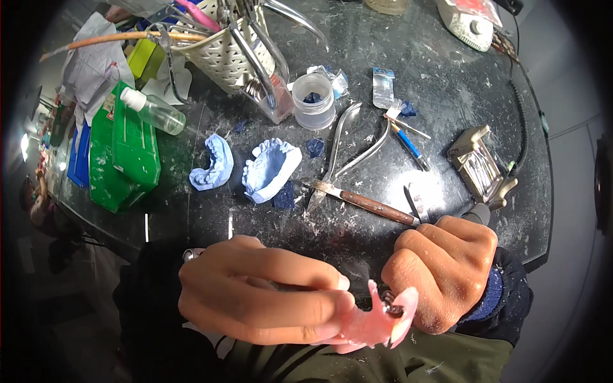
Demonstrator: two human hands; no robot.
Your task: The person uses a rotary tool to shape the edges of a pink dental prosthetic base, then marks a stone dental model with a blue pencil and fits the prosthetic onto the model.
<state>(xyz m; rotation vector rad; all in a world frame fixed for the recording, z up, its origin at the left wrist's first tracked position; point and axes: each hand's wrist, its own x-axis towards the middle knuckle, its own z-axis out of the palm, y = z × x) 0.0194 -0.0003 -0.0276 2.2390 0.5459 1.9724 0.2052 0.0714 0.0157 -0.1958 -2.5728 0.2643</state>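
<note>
My left hand [268, 290] pinches a pink acrylic denture plate [367, 327] between thumb and fingers, above my lap. Metal clasp-like parts [391, 305] show at the plate's right side, beside a thin upright pink prong. Close to the plate, my right hand [444, 271] is closed in a fist, dusted with white powder. The dark grey end of a handpiece [477, 214] sticks out behind its knuckles; its working tip is hidden. Beyond my hands on the dark bench lie two pale blue dental casts, one curved [214, 167] and one broader arch [271, 171].
Pliers [335, 159], a wooden-handled knife [377, 207] and a blue pencil [408, 145] lie mid-bench. A tool basket [217, 64], clear cup [314, 105], green box [124, 156] and spray bottle [159, 113] stand behind and left. A handpiece rest [479, 166] and white control box [469, 29] are right.
</note>
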